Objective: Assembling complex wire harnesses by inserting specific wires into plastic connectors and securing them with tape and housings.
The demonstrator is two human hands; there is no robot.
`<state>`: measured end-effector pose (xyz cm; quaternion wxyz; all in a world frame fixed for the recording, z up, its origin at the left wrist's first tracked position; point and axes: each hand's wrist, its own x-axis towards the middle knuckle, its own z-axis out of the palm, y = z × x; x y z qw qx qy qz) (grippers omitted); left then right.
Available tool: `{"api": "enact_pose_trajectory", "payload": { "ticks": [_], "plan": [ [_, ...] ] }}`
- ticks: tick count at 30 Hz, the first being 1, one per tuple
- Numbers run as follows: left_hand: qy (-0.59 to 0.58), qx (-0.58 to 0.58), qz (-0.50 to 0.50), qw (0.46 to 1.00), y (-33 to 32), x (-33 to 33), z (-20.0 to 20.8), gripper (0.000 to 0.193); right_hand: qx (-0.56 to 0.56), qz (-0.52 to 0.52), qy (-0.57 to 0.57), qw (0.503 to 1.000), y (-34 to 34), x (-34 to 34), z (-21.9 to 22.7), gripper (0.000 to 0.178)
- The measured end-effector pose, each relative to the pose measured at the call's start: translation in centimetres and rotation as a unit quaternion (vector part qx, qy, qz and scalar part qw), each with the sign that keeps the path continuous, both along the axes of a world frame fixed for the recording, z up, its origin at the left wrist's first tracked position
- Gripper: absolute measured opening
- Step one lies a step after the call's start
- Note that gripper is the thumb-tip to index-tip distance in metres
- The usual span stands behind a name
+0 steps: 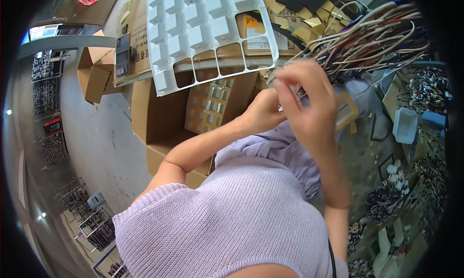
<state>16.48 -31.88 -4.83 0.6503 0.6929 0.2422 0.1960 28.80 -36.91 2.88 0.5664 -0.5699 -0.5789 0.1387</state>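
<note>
My left hand is closed, its fingers curled around something small that is mostly hidden. Just above and beside it is my right hand, smeared by motion, with thumb and forefinger pinched near a small greyish piece too blurred to name. To the left of both hands, a white moulded plastic tray with rows of raised square pockets lies on the table; several pockets along its near edge are open frames. Beyond my right hand spreads a thick bundle of red, white and dark cables.
An open cardboard box with a divider insert stands below the table edge. Yellow and black scraps lie at the back. On the right are a pale blue plastic bin and heaps of small cabled parts. Another carton sits left.
</note>
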Motion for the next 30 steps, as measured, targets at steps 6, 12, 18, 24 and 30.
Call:
{"api": "enact_pose_trajectory", "payload": {
  "ticks": [6, 12, 18, 24, 30],
  "plan": [
    [0.045, -0.048, -0.036, 0.997, -0.5, -0.7, 0.1, 0.008, 0.017, -0.125, 0.209, 0.970, 13.7, 3.4, -7.7, 0.015],
    [0.045, -0.082, -0.072, 0.993, -1.3, -0.2, -0.9, 0.006, 0.010, -0.312, 0.040, 0.949, 16.0, 11.2, -10.1, 0.007],
    [0.058, -0.125, -0.119, 0.983, -1.4, 0.5, -0.9, 0.007, -0.149, -0.284, -0.142, 0.937, 17.8, 11.0, -11.5, 0.008],
    [0.082, -0.152, -0.122, 0.977, -1.5, 0.8, -1.0, 0.008, -0.193, -0.293, -0.175, 0.920, 18.2, 11.6, -11.3, 0.014],
    [0.067, -0.149, -0.141, 0.976, -1.7, 1.3, -0.8, 0.007, -0.331, -0.225, -0.128, 0.907, 19.5, 14.3, -10.7, 0.015]
  ]
}}
